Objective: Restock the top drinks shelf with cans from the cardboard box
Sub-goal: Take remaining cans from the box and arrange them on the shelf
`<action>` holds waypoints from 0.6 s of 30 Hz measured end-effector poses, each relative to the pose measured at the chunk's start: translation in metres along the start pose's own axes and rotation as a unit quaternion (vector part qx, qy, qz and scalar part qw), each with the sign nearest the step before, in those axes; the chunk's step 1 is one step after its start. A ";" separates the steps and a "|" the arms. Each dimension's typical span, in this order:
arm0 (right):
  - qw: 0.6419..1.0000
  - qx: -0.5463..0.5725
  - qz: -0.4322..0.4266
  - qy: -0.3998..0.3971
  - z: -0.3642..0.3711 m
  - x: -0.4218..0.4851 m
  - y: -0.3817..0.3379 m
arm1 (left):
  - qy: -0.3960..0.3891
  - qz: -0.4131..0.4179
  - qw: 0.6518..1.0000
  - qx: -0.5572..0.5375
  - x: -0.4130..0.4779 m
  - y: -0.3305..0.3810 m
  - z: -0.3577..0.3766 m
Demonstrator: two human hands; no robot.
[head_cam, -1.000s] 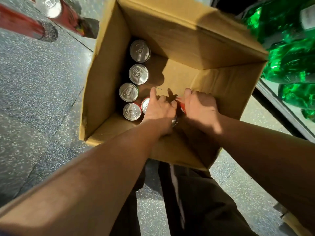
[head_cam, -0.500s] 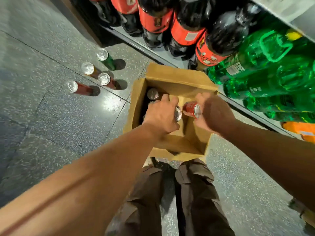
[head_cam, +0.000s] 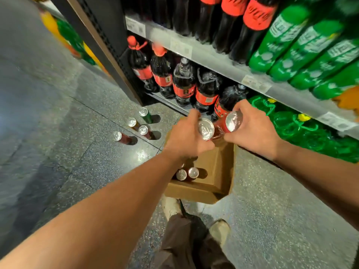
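Shop aisle: stocked drinks shelves (head_cam: 229, 65)

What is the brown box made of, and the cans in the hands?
The box looks like plain cardboard: matte brown, with folded flaps. The can in the left hand and the can in the right hand seem to be metal, probably aluminium: shiny silver tops with pull tabs.

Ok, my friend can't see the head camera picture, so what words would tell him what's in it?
Two bare hands, left hand and right hand, each lift a red can above an open cardboard box on a shop floor. Two cans show inside; four cans stand nearby.
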State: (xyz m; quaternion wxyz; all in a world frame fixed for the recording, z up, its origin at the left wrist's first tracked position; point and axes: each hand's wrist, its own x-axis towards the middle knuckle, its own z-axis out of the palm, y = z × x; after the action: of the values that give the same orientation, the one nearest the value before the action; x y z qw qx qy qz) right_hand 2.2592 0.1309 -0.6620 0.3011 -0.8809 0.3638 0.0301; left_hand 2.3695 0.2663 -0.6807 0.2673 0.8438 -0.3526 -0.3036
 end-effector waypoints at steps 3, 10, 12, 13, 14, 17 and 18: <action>0.999 0.027 -0.023 0.034 -0.041 -0.012 -0.018 | 0.025 0.004 0.999 -0.034 -0.018 0.038 -0.034; 0.984 0.140 -0.068 0.088 -0.138 -0.042 -0.073 | 0.102 0.029 0.984 -0.140 -0.064 0.125 -0.118; 0.977 0.170 -0.077 0.104 -0.164 -0.050 -0.090 | 0.129 0.046 0.976 -0.171 -0.072 0.146 -0.140; 0.972 0.188 -0.088 0.112 -0.178 -0.053 -0.099 | 0.139 0.053 0.970 -0.190 -0.075 0.157 -0.151; 0.965 0.210 -0.104 0.120 -0.192 -0.058 -0.107 | 0.150 0.062 0.964 -0.209 -0.078 0.167 -0.162; 0.938 0.274 -0.159 0.139 -0.235 -0.075 -0.133 | 0.172 0.097 0.942 -0.270 -0.091 0.199 -0.194; 0.929 0.297 -0.171 0.140 -0.245 -0.079 -0.140 | 0.174 0.113 0.934 -0.291 -0.093 0.208 -0.201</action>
State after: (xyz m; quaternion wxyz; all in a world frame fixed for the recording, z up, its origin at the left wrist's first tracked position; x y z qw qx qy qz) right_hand 2.2532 0.1222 -0.3686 0.4956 -0.7952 0.2389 -0.2550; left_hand 2.3679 0.2580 -0.3769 0.5911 0.7230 -0.2901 -0.2092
